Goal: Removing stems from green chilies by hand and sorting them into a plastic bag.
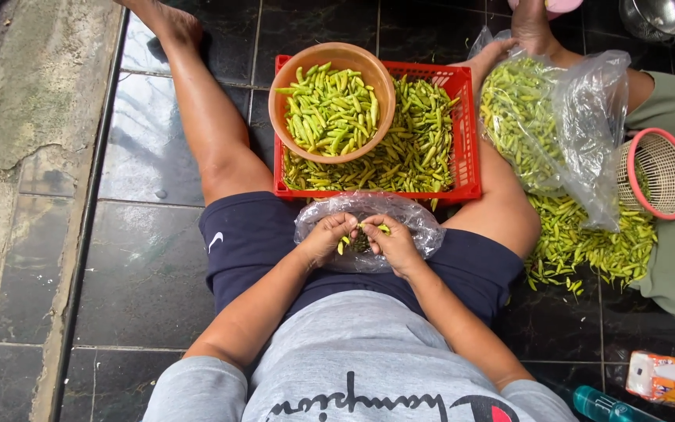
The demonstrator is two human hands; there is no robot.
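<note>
I sit on a dark tiled floor with my legs spread. My left hand (325,237) and my right hand (391,241) meet over a clear plastic bag (419,221) on my lap. Both pinch small green chili peppers (344,244) between the fingers. Just beyond my hands stands a red plastic crate (468,133) full of green chilies. An orange bowl (284,87) heaped with more chilies rests on the crate's left half.
To the right, a large clear bag of chilies (541,125) spills a pile (587,238) onto the tiles. Another person in green holds a pink-rimmed woven basket (662,173). A steel pot (658,16) sits far right; a snack packet (666,380) and teal bottle (603,406) lie bottom right.
</note>
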